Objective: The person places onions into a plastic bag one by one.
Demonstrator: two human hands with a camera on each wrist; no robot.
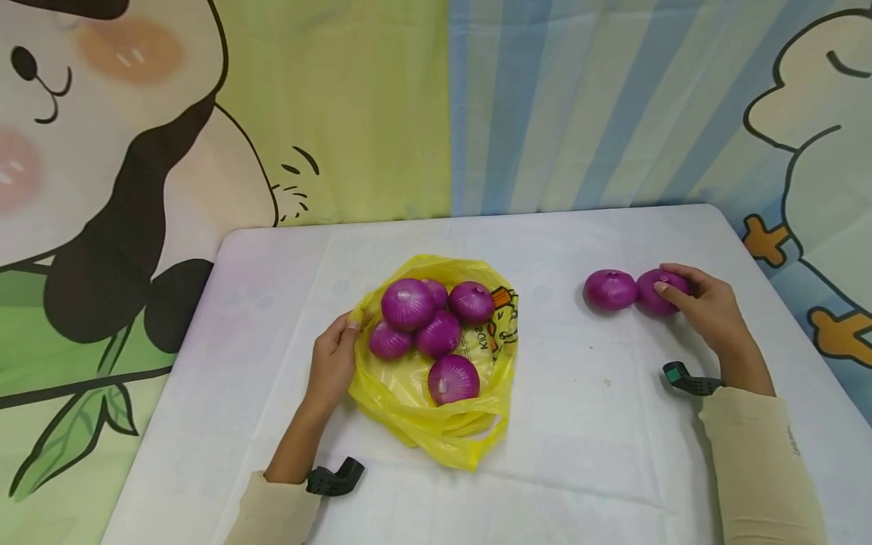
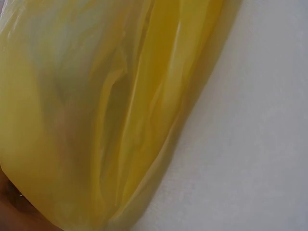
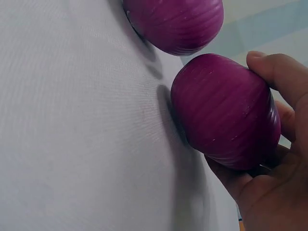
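Observation:
A yellow plastic bag (image 1: 402, 424) lies spread on the table with several purple onions (image 1: 407, 304) inside its opening. My left hand (image 1: 332, 363) pinches the bag's left rim, thumb on the inner side. In the left wrist view, the bag's folds (image 2: 120, 115) fill the left half and hide most of that hand. At the right, my right hand (image 1: 711, 306) holds a purple onion (image 3: 226, 110) between thumb and fingers, and its shadow falls on the cloth just beside it. A second onion (image 1: 610, 291) sits immediately to the left of the held one.
A white cloth covers the table (image 1: 565, 446), whose far edge meets a cartoon-printed curtain (image 1: 341, 98). Each wrist wears a small black camera mount, one at the left (image 1: 335, 478) and one at the right (image 1: 691, 378).

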